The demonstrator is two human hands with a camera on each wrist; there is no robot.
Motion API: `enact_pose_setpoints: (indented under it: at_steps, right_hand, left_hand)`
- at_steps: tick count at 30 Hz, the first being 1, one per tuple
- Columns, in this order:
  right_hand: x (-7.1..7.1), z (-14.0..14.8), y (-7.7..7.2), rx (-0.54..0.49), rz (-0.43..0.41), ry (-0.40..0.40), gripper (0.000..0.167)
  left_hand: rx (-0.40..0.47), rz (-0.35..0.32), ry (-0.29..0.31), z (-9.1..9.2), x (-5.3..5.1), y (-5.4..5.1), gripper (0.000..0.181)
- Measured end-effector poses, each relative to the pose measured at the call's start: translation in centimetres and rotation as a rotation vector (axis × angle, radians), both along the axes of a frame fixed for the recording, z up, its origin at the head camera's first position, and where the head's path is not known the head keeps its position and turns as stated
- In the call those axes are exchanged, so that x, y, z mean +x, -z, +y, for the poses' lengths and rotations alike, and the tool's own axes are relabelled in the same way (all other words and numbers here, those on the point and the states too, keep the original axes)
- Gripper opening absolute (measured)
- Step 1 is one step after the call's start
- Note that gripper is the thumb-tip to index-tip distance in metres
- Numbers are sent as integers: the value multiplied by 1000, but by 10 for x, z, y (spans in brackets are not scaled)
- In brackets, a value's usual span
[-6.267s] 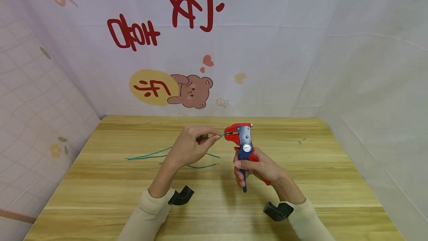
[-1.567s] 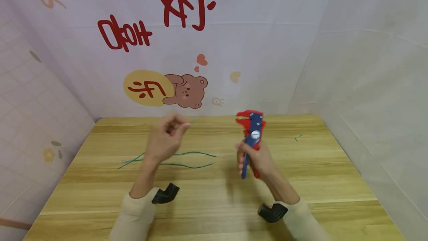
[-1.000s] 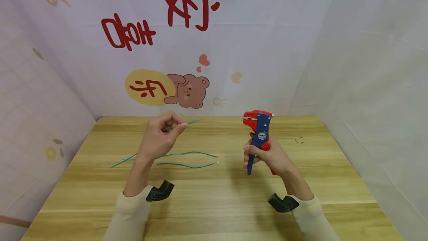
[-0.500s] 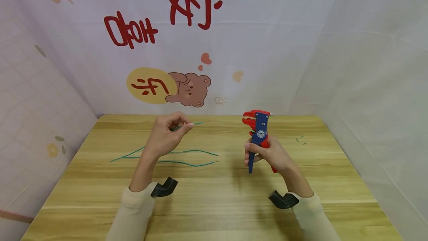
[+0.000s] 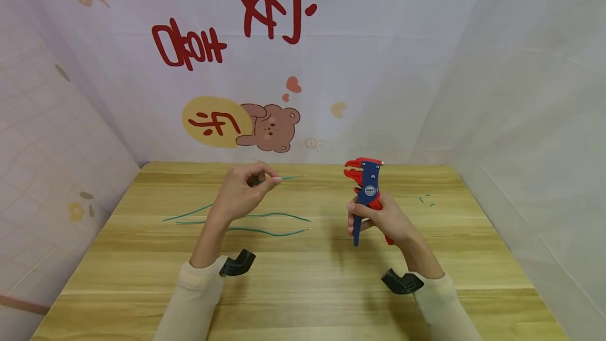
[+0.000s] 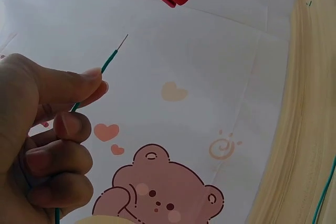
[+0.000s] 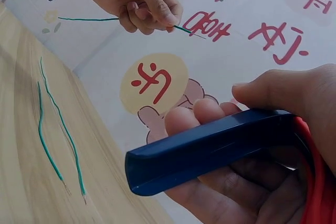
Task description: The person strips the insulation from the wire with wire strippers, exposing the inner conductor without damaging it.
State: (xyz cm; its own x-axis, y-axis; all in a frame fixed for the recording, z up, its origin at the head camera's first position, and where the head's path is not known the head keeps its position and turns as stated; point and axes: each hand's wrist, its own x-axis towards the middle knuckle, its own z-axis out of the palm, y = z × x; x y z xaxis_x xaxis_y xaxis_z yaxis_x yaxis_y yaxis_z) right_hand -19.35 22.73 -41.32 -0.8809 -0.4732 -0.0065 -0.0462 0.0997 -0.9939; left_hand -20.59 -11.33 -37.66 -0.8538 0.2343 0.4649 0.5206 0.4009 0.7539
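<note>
My left hand (image 5: 243,191) pinches a thin green wire (image 5: 288,178) between thumb and forefinger, over the left half of the table. In the left wrist view, bare metal strands (image 6: 122,42) stick out past the wire's green insulation. The wire's tail (image 7: 86,19) trails behind the hand. My right hand (image 5: 385,220) grips a red-and-blue wire stripper (image 5: 370,179) upright by its handles, some way right of the wire's tip. The stripper's red jaws face left, apart, with nothing seen between them. Its blue handle (image 7: 210,150) crosses the right wrist view.
Two more green wires (image 5: 279,234) with bare right ends lie on the wooden table (image 5: 303,293), below my left hand. Small green scraps (image 5: 432,204) are scattered at the right. A printed cloth wall (image 5: 379,57) stands behind the table.
Earlier the wire's end was in the stripper's jaws; it has come out to the left, its tip bare. The stripper moved right. Another scrap lies at the right. Lately both hands barely move.
</note>
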Motion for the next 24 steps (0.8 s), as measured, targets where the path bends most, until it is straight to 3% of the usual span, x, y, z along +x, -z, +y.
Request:
enact_pose_setpoints:
  at_steps: [14, 24]
  right_hand:
    - [-8, 2, 9, 35, -71, 16, 41]
    - [-11, 7, 12, 41, -106, 4, 38]
  left_hand:
    - [-106, -39, -53, -2, -11, 11, 4]
    - [-128, -60, -40, -4, -19, 24, 6]
